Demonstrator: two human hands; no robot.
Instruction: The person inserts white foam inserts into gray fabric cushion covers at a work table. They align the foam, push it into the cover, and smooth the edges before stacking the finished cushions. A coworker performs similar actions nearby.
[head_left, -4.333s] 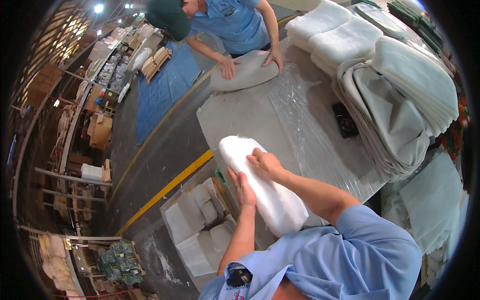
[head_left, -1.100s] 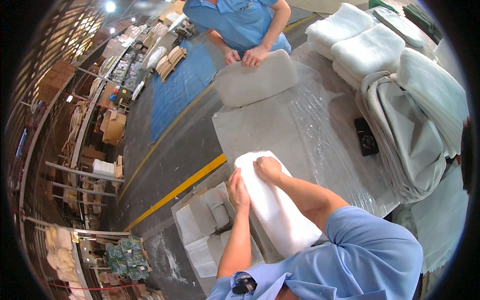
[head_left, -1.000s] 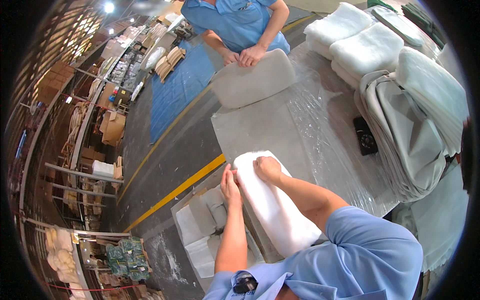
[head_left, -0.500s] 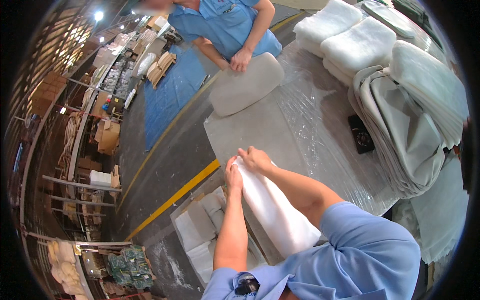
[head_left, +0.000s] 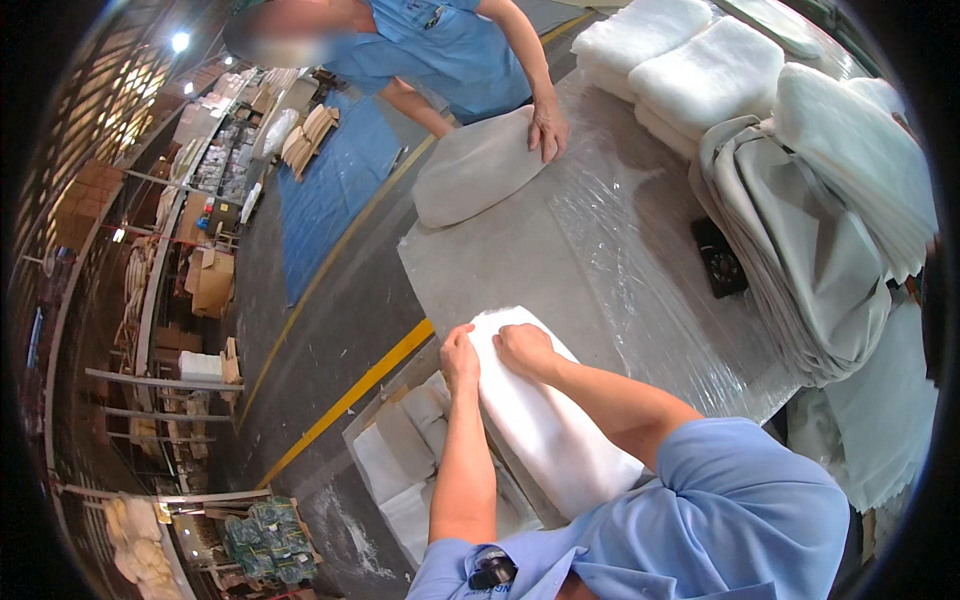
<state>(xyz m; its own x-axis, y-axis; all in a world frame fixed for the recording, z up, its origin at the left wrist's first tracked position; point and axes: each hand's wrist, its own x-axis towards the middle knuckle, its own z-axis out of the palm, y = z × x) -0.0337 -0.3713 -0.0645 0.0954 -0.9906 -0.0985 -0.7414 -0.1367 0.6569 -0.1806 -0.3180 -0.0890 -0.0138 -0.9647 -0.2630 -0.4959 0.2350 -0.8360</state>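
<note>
A long white padding piece [head_left: 560, 430] lies at the table's near edge, running from my body to its squared far end. My left hand [head_left: 460, 360] is closed on its left edge near that far end. My right hand [head_left: 523, 350] rests on its top face a little to the right, fingers curled into the soft material; the fingertips are hidden. Ahead on the table lies a rounded grey fabric-like piece [head_left: 470, 170]. A co-worker's hand [head_left: 548, 130] presses on its right end, while that person's other hand is hidden behind it.
Plastic film covers part of the grey table [head_left: 640, 270]. Folded white padding stacks [head_left: 710, 80] and draped grey covers [head_left: 800, 230] stand at the right, beside a small black object [head_left: 718, 258]. Below left sits a box of pale folded pieces [head_left: 395, 450]. Shelving [head_left: 165, 375] lines the left.
My right hand has come back from the padding's far tip onto its top face, and the far end now lies spread wider. The co-worker's hand has moved right along the grey piece.
</note>
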